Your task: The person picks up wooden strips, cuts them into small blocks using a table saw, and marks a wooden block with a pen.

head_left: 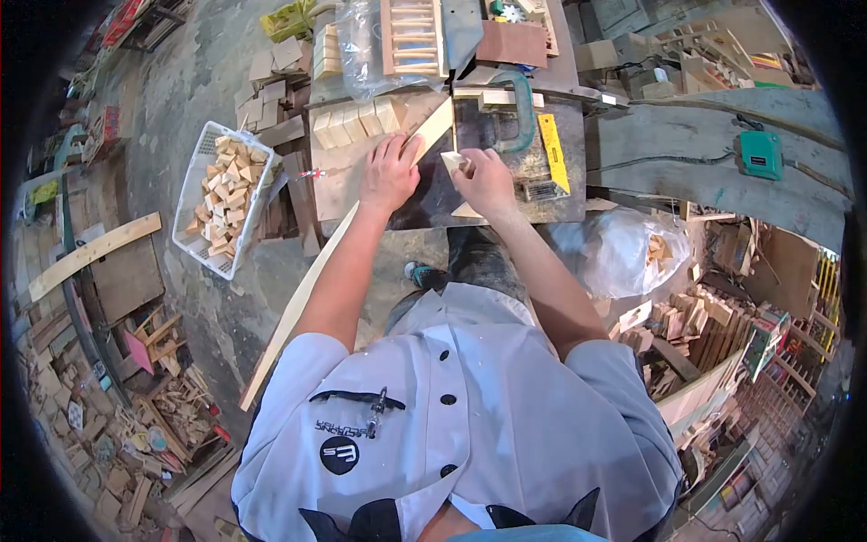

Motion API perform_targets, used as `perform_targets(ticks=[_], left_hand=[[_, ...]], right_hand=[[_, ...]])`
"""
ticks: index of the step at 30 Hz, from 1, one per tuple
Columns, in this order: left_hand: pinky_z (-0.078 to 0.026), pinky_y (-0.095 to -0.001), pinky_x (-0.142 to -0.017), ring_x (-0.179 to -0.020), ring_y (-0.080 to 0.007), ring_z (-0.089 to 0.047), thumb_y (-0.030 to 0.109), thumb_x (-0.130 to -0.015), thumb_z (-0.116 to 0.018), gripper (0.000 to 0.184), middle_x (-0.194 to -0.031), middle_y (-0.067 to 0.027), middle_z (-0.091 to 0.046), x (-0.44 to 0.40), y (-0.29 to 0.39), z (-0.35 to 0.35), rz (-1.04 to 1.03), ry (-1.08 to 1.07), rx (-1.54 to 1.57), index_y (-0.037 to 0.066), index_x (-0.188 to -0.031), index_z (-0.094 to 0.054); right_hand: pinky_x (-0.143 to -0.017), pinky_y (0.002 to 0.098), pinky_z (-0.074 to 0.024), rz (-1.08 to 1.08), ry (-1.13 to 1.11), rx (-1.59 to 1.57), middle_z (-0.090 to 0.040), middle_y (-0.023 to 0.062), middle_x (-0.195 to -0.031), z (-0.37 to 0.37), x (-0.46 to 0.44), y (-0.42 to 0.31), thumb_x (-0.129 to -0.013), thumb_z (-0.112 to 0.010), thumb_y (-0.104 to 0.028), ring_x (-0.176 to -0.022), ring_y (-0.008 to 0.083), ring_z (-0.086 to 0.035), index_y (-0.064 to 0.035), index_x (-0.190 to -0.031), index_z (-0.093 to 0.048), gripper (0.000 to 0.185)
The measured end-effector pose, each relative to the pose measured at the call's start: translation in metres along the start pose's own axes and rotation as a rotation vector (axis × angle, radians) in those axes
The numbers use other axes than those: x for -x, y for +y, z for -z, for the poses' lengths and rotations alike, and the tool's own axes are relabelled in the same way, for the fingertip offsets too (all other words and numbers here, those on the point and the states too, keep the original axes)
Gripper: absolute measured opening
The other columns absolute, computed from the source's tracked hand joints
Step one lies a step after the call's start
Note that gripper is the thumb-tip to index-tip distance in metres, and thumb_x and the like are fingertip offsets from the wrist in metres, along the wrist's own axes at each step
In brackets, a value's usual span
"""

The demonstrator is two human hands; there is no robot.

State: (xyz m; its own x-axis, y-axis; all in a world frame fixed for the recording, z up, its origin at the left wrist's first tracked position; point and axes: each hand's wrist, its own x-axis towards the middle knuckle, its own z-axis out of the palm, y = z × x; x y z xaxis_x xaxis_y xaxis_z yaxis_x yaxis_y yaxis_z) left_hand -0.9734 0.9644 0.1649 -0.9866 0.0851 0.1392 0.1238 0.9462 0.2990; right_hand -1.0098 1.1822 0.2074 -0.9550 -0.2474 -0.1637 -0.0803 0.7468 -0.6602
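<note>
My left hand [390,172] is closed around a long, pale wooden strip [435,125]. The strip slants across the worktable, and its lower end runs down past my left forearm. In my right hand [486,183], a small pale piece of wood [452,162] is pinched between the fingers, just right of the strip. Beyond that hand lie a green C-shaped clamp [524,113] and a yellow measuring square [552,152]. A row of wooden blocks [348,125] stands on the table above my left hand. Another bit of wood shows partly under my right wrist.
To the left, a white plastic crate [192,194] holds many small wood offcuts. A clear plastic bag [628,253] sits at the right of the table. A green box with a cable [759,154] rests on the grey bench. Wood scraps are piled on both sides.
</note>
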Motion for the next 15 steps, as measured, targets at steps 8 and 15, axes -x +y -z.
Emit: perform_targets(ticks=[8,15], left_hand=[[-0.048,-0.0475,-0.11,-0.135,-0.029,-0.055,0.019,-0.084,-0.077,0.064,-0.14,-0.0072,-0.06,0.0,-0.002,-0.002,-0.012,0.003,-0.003,0.02,-0.145,-0.059],[-0.048,-0.0478,-0.109,-0.133,-0.0288,-0.057,0.019,-0.084,-0.077,0.063,-0.137,-0.0073,-0.062,0.0,-0.004,-0.002,-0.006,0.042,-0.005,0.021,-0.145,-0.06]], right_hand=[[-0.089,0.047,-0.057,0.328,-0.073,0.181,-0.062,0.0147,-0.111,0.029,0.022,0.031,-0.093,-0.068,-0.011,-0.103,0.0369,-0.067,-0.0102,-0.12,-0.073,0.027],[-0.091,0.0459,-0.0567,0.15,-0.424,0.024,-0.063,0.015,-0.115,0.04,0.048,0.028,-0.098,-0.066,-0.016,-0.105,0.0377,-0.067,-0.0084,-0.128,-0.07,0.031]])
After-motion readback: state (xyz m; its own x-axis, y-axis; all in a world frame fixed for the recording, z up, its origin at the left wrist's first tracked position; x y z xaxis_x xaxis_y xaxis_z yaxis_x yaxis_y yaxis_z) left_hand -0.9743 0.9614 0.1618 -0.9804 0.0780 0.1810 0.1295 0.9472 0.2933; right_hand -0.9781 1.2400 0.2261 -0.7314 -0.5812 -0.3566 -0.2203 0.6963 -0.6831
